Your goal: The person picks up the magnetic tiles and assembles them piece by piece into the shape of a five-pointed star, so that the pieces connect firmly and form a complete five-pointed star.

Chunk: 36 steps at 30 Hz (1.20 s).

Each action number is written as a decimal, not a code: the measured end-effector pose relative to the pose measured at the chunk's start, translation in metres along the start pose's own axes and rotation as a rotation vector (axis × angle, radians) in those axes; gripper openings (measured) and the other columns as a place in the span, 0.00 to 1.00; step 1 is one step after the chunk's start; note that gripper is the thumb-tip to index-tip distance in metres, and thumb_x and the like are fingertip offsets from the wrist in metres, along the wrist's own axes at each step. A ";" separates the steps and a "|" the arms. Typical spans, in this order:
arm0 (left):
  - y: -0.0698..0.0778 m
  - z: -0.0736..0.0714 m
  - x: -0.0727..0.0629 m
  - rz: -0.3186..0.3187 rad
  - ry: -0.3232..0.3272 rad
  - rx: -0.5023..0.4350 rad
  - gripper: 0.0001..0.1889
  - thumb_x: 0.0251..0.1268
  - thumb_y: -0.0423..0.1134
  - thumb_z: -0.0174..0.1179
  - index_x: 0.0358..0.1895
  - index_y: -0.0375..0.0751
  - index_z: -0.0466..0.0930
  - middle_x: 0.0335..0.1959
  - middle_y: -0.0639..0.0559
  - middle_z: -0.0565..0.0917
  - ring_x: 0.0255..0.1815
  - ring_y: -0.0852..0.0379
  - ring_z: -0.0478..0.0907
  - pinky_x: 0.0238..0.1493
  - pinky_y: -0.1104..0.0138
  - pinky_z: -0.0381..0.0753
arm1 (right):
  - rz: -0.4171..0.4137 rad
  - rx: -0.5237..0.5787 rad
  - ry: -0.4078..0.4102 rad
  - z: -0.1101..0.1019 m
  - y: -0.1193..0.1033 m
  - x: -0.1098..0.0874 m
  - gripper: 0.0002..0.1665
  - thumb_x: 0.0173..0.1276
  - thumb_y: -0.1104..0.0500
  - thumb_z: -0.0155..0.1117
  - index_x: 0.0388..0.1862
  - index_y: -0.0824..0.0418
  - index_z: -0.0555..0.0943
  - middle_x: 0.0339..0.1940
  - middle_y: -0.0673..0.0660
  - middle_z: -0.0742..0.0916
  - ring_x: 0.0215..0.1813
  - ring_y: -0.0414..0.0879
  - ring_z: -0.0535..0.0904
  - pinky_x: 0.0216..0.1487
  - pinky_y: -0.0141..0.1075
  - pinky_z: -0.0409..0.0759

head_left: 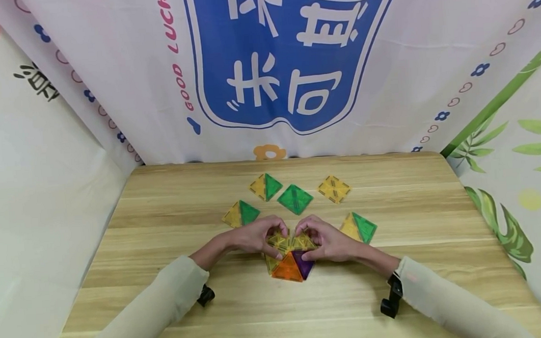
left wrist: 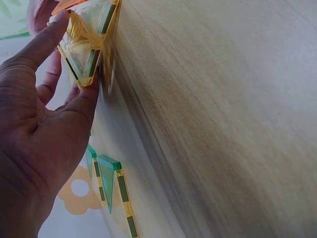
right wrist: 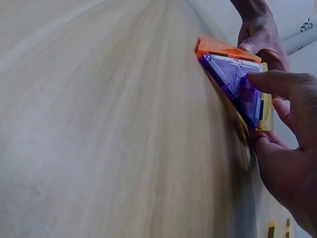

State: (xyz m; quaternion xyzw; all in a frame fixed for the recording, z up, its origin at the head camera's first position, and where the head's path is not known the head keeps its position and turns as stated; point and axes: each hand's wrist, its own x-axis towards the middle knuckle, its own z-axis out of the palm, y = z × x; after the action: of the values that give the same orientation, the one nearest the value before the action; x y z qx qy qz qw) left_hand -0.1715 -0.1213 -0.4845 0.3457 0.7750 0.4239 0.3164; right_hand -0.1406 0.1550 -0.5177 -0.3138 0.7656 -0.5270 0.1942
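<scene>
Several triangular magnetic tiles stand joined in a raised, faceted shape near the middle of the table. An orange triangle [head_left: 287,271] and a purple triangle [head_left: 306,267] face the near side, with yellow triangles [head_left: 281,242] behind and to the left. My left hand [head_left: 254,236] holds the left side, its fingers curled around a yellow triangle [left wrist: 101,12] in the left wrist view. On the other side, my right hand [head_left: 336,242] grips the shape, one digit against the purple triangle [right wrist: 233,74] in the right wrist view. Its far side is partly hidden by the fingers.
Flat on the wooden table [head_left: 162,205] lie a green square [head_left: 295,199], a yellow square [head_left: 334,188] and several yellow-and-green pairs, such as one by the right hand [head_left: 365,227]. A printed cloth [head_left: 147,94] hangs behind the far edge.
</scene>
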 end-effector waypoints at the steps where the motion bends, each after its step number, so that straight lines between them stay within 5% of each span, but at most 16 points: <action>1: 0.000 0.000 0.000 -0.001 0.002 0.000 0.23 0.59 0.36 0.80 0.53 0.40 0.78 0.45 0.48 0.75 0.43 0.54 0.67 0.44 0.66 0.69 | 0.001 0.018 -0.001 0.000 0.001 0.000 0.29 0.62 0.63 0.82 0.59 0.61 0.79 0.64 0.61 0.77 0.55 0.52 0.73 0.49 0.31 0.75; 9: 0.002 0.000 -0.002 -0.008 -0.004 -0.018 0.23 0.57 0.35 0.81 0.52 0.40 0.78 0.47 0.49 0.80 0.43 0.54 0.72 0.45 0.66 0.74 | 0.019 0.105 0.003 0.003 0.002 -0.002 0.27 0.62 0.66 0.81 0.57 0.63 0.80 0.69 0.64 0.77 0.71 0.58 0.75 0.68 0.36 0.79; 14: 0.002 0.000 -0.002 0.013 0.004 -0.033 0.23 0.59 0.33 0.80 0.53 0.38 0.78 0.46 0.47 0.79 0.40 0.52 0.69 0.42 0.66 0.71 | -0.006 0.069 0.038 0.002 0.002 -0.001 0.26 0.61 0.66 0.82 0.56 0.62 0.82 0.65 0.63 0.77 0.68 0.57 0.75 0.69 0.38 0.79; 23: 0.000 0.003 -0.003 -0.004 0.075 0.052 0.27 0.59 0.38 0.81 0.58 0.39 0.78 0.54 0.50 0.82 0.55 0.55 0.80 0.61 0.62 0.82 | -0.021 0.085 0.038 0.002 -0.001 0.000 0.27 0.63 0.67 0.80 0.60 0.66 0.82 0.67 0.65 0.78 0.69 0.60 0.77 0.70 0.40 0.79; 36: -0.003 0.008 -0.005 0.013 0.133 0.084 0.30 0.58 0.40 0.82 0.61 0.38 0.78 0.55 0.49 0.83 0.53 0.56 0.79 0.60 0.60 0.84 | -0.029 -0.169 0.087 0.011 -0.006 -0.002 0.38 0.57 0.54 0.88 0.64 0.61 0.81 0.69 0.59 0.82 0.70 0.56 0.78 0.71 0.51 0.77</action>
State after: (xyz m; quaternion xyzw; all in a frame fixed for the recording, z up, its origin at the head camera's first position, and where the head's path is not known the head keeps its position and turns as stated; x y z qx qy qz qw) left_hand -0.1638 -0.1228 -0.4897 0.3349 0.8092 0.4152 0.2463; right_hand -0.1307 0.1474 -0.5163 -0.3171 0.8103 -0.4764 0.1261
